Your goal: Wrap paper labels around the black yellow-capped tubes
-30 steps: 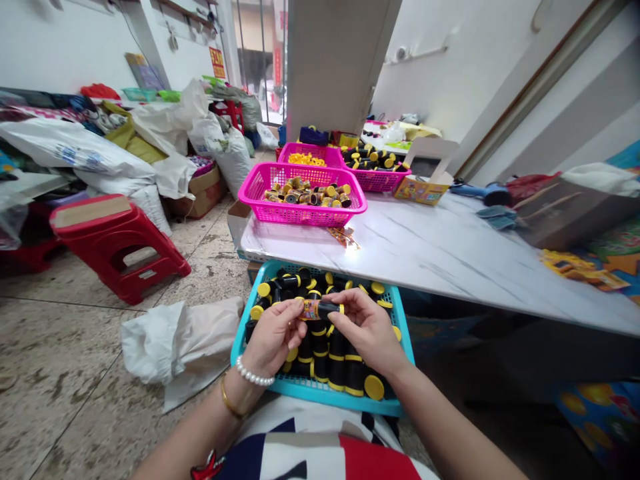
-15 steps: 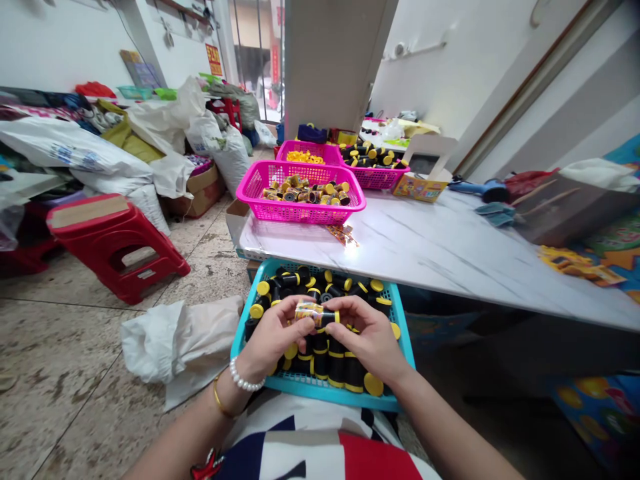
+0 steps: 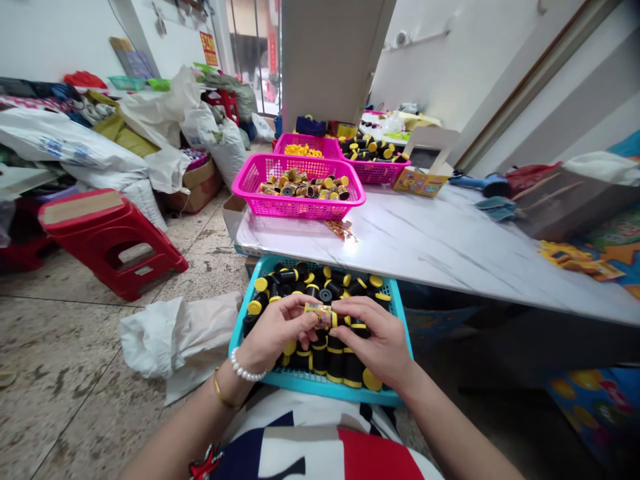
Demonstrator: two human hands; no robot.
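Note:
Over a turquoise basket (image 3: pixel 330 392), both hands hold one small canister (image 3: pixel 321 316) lying sideways, wrapped in a printed, shiny label sleeve. My left hand (image 3: pixel 281 328), with a pearl bracelet and a gold bangle at the wrist, pinches its left, printed end. The fingers of my right hand (image 3: pixel 373 328) close on the opposite end, where a yellow cap shows. Beneath them the basket is full of black canisters (image 3: pixel 334 364) with yellow caps and no printed sleeve; my hands hide part of them.
On the white marbled table (image 3: pixel 425 233), a pink basket (image 3: pixel 300 208) holds printed canisters. Flat printed sleeves (image 3: pixel 342 231) lie near its front edge. Further back are yellow pieces (image 3: pixel 303 151) and more black canisters (image 3: pixel 373 150). A red stool (image 3: pixel 113 240) and white sack (image 3: pixel 183 337) are at left.
The printed sleeve now covers nearly all of the canister; half a second ago its black right part was bare. My right hand has moved slightly left, closer to my left hand.

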